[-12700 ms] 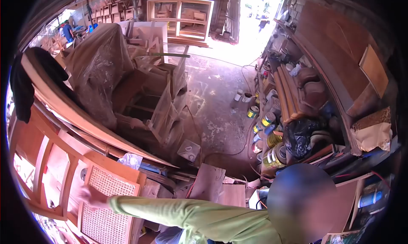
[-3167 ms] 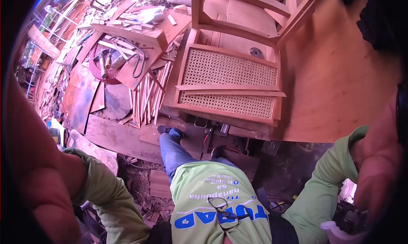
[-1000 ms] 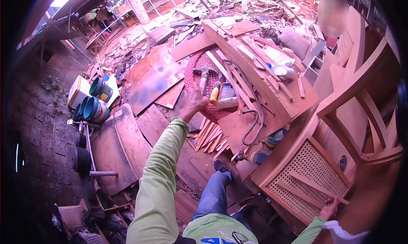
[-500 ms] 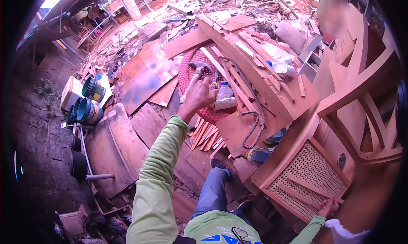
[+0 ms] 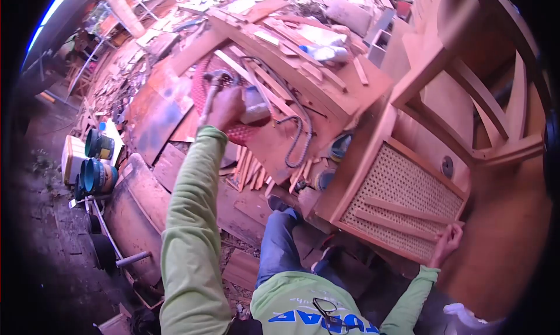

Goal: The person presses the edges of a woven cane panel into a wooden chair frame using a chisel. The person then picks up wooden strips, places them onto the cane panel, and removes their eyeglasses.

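My left hand (image 5: 226, 109) is over the red woven round seat (image 5: 238, 135), its fingers curled beside a hammer (image 5: 218, 78); what they hold, if anything, is hidden. A clear bottle (image 5: 254, 104) lies just right of these fingers. At the lower right, my right hand (image 5: 447, 241) pinches the near ends of two thin wooden strips (image 5: 402, 210). The strips rest across a cane-webbed panel (image 5: 382, 186) in a wooden frame.
Curved wooden chair parts (image 5: 478, 102) stand at the upper right. A thick board (image 5: 280, 61) and a dark curved rod (image 5: 300, 138) lie at the centre. Paint buckets (image 5: 96, 174) stand at the left beside leaning plywood (image 5: 134, 207). Offcuts litter the ground behind.
The view has swung from a person and shelves to the workplace, then slightly right. My left hand has reached down beside the hammer; a yellow-handled tool there is now hidden. My right hand stays at the strips.
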Available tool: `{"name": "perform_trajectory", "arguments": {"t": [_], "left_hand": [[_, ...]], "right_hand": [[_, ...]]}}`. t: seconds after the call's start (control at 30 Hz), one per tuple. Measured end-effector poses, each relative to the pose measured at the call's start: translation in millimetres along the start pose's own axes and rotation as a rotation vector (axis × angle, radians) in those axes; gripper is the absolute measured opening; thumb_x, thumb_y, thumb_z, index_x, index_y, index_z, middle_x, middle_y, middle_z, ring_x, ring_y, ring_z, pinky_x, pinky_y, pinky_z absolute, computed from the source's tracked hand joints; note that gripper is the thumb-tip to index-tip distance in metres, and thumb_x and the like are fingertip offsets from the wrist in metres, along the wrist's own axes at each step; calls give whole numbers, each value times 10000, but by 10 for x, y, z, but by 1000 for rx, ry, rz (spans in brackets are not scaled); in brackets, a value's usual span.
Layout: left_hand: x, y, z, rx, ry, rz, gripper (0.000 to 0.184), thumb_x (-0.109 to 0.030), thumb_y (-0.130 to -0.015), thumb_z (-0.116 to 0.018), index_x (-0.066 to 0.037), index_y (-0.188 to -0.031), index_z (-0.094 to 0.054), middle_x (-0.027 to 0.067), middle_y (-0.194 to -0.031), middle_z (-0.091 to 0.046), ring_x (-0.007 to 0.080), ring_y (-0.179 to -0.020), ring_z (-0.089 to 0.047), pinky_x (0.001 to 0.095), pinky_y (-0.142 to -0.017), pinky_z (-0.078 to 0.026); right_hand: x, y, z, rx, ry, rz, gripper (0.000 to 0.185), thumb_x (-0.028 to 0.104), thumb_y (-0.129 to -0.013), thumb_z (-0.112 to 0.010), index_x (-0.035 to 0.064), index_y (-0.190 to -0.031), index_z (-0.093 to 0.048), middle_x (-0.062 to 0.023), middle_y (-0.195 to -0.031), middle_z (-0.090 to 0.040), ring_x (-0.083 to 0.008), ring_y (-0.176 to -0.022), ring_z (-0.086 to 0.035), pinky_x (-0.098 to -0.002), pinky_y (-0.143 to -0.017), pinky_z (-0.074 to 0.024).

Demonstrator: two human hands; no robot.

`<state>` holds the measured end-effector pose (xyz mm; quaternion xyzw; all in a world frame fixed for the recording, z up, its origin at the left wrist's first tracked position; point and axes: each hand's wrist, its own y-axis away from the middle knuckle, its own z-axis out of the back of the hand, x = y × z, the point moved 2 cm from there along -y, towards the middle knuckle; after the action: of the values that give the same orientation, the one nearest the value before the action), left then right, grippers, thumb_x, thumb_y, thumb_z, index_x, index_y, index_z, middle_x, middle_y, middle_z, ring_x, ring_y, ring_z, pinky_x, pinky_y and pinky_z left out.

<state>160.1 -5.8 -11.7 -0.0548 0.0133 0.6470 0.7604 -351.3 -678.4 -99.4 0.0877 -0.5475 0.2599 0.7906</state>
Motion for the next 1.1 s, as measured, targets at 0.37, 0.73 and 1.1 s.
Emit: {"name": "perform_trajectory", "arguments": {"t": [0.37,0.73,1.1], "left_hand": [[232,-506,-261,119,-117,61,356,-184,-880,-631,78,-1071,-778,365,-1107,-766,491,-1085,-765,536,-973,-594],[780,626,1029,110,716,287,223,-209,-1026,-674,-13,-1132,-680,15,-848,-649,88,-670,-601,239,-611,-488],[-765,4692,5,374,1355,492,134,-104,-1095,-563,-44,-1182,-645,-26,-876,-563,99,-743,-524,257,-673,-437]], "right_hand": [[2559,-783,977,201,-583,464,273,211,-1170,-526,-9,-1267,-655,-106,-1149,-635,-183,-903,-541,-307,-789,-462],[3092,1022,183,1864,-425,581,480,109,-991,-739,-67,-1429,-650,-257,-1458,-630,-413,-1264,-663,-502,-1041,-558],[3056,1745,660,2075,-698,650,502,112,-1043,-573,-10,-1529,-596,-200,-1553,-586,-419,-1377,-592,-526,-1092,-529]]}}
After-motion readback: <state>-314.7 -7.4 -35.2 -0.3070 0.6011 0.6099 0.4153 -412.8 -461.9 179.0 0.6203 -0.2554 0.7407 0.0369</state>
